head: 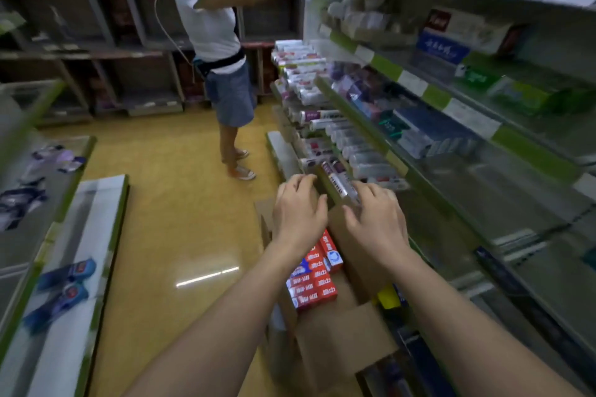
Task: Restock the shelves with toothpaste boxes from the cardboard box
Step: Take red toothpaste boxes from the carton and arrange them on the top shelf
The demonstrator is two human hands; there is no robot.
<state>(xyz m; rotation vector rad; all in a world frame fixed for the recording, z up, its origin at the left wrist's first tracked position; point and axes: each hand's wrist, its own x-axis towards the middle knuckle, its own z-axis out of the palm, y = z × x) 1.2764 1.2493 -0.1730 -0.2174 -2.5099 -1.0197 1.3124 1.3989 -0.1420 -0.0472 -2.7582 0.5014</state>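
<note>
- Toothpaste boxes (314, 280), red, packed in rows inside the open carton (338, 335); they sit below and nearer than both sets of fingers, under the wrists.
- Left side, far from the fingers: low shelf (74, 267) with blue tubes (66, 284) lying loose; purple packs (54, 159) on the tier further back.
- Yellow floor (167, 203) between the two shelf runs.
- Left hand (298, 209) back up, fingers bent and spread, tips resting on the carton's far edge; grip or just touch, cannot tell.
- One long box (338, 184), purple and white print, tilted, lies between the two hands: just right of the left fingertips, its near end under the right fingertips.
- Right hand (375, 222) back up, fingers curled over the near end of the long box, touching it; thumb points toward the left hand. Full grip not clear through the blur.
- Beyond the fingers: person (219, 51) in white top and denim skirt, both arms reaching to an upper shelf.
- Right of the fingers: shelves (419, 171) with green price strips, stacked with white, purple and blue boxes; lower tiers close to the right forearm are blurred.
</note>
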